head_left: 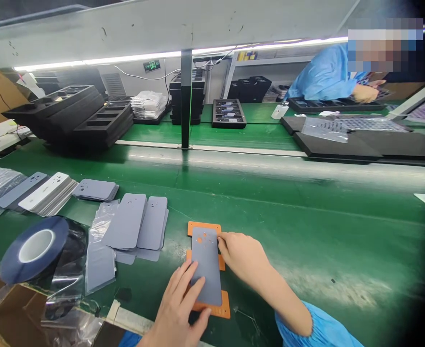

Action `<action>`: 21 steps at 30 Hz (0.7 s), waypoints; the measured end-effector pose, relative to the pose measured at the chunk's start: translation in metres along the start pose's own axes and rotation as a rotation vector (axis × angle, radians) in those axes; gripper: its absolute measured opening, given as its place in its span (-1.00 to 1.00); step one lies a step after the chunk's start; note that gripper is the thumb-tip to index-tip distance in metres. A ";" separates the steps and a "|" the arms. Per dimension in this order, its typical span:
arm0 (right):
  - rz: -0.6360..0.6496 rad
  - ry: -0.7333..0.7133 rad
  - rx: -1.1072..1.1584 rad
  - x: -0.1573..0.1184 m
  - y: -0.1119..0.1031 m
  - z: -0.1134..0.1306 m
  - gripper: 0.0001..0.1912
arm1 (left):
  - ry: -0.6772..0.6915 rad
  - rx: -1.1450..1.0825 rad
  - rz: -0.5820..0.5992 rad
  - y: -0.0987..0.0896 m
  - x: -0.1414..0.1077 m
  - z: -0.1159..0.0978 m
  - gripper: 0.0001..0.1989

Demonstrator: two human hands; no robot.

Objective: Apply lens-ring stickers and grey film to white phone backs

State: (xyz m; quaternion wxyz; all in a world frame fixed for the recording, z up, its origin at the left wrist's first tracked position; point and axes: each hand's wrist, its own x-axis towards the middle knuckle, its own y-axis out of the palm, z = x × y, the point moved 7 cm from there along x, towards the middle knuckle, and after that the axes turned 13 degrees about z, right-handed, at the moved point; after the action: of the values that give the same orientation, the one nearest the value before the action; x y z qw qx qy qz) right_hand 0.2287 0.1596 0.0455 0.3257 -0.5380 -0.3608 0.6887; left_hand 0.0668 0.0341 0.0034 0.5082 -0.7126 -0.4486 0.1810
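A grey phone back cover [208, 272] with camera holes at its top end lies flat on an orange fixture [218, 311] on the green bench. My left hand [179, 303] rests over the cover's lower left side, fingers spread and touching its surface. At the upper right corner, my right hand [243, 255] is closed, with thumb and index finger pinched at the cover's edge. Left of the fixture lie more grey back covers [127, 221] in overlapping piles, some over a clear plastic sleeve [102, 246].
A roll of dark blue film [10, 262] lies at the left with its loose end hanging over the bench edge. Behind it are stacked covers [49, 193]. Black foam trays [89, 120] stand at the back left. A co-worker in a blue sleeve [317, 74] is across the bench.
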 end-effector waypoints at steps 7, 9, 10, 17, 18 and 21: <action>0.108 -0.002 0.048 -0.003 0.003 0.001 -0.59 | -0.062 -0.106 0.004 0.007 0.000 0.006 -0.39; 0.119 -0.012 0.064 -0.009 -0.001 0.004 -0.55 | -0.068 -0.151 0.006 0.007 0.000 0.009 -0.32; 0.118 -0.021 0.086 -0.013 -0.004 0.005 -0.53 | -0.075 -0.184 0.007 0.007 0.000 0.011 -0.28; 0.087 -0.384 0.422 -0.038 -0.012 0.030 -0.58 | -0.219 -0.698 -0.092 0.000 -0.006 0.036 -0.01; 0.093 -0.376 0.416 -0.036 -0.009 0.029 -0.59 | -0.309 -0.780 -0.103 0.001 -0.009 0.044 -0.07; 0.097 -0.338 0.422 -0.025 0.001 0.028 -0.63 | -0.588 -1.024 -0.147 0.004 -0.016 0.061 -0.21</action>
State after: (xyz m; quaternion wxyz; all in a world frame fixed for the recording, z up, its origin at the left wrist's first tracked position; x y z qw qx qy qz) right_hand 0.2061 0.1336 0.0622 0.3323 -0.3525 -0.2322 0.8435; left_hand 0.0170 0.0547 -0.0289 -0.0345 -0.7542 -0.6488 0.0958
